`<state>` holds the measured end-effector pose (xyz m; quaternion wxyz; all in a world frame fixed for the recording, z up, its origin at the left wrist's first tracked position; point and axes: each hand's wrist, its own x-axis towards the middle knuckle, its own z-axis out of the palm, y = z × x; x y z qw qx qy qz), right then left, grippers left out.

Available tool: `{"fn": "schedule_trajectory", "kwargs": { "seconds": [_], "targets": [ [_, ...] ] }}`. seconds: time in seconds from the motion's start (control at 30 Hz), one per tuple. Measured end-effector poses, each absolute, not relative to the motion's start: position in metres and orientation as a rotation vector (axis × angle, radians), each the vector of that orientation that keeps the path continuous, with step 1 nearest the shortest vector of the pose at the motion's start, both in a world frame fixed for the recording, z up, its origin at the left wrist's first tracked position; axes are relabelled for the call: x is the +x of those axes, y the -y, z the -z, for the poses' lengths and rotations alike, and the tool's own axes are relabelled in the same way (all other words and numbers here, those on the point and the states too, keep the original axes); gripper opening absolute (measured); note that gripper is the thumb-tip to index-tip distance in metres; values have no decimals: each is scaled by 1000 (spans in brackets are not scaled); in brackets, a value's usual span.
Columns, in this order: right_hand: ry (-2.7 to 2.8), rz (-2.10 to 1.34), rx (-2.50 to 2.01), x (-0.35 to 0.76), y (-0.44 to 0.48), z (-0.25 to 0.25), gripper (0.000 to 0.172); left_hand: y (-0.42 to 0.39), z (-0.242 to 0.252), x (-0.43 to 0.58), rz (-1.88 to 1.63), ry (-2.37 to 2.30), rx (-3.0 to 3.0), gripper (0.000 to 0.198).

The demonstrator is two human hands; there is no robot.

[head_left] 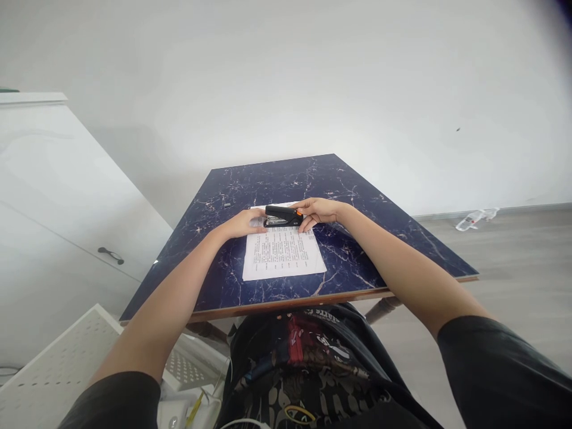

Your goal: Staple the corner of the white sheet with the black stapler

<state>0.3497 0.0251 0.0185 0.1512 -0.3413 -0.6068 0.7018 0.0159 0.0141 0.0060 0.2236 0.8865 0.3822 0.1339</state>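
Note:
A printed sheet of paper [283, 253] lies on a dark blue marbled table [353, 238]. A black stapler [282, 215] with an orange tip sits across the sheet's far edge. My right hand [318, 211] grips the stapler's right end, fingers curled round it. My left hand [245, 223] rests at the stapler's left end on the sheet's top left corner, fingers bent against the paper and stapler.
A white cabinet [58, 202] with a dark handle stands to the left. A white perforated panel [58, 369] lies low at the left by my lap. An empty plastic bottle [476, 218] lies on the grey floor to the right. The wall behind is plain white.

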Motion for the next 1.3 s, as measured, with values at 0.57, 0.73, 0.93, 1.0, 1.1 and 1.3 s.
{"fn": "schedule_trajectory", "kwargs": {
  "seconds": [0.57, 0.73, 0.93, 1.0, 1.1, 1.3],
  "targets": [
    [1758, -1996, -977, 350, -22, -20, 56, -13, -8, 18, -354, -1041, 2483, 54],
    [1755, -1988, -995, 349, -21, -21, 55, -12, -8, 18, -369, -1055, 2463, 55],
    [1765, -1981, -980, 350, -22, -19, 55, -12, -9, 18, -358, -1041, 2486, 54],
    [1788, -1969, -973, 350, -23, -18, 56, -11, -9, 18, -355, -1045, 2484, 55],
    [1816, -1942, -983, 350, -24, -18, 55, -12, -9, 18, -360, -1054, 2470, 57],
    [1790, -1945, -991, 349, -21, -20, 55, -15, -6, 16, -355, -1054, 2484, 55]
  ]
}}
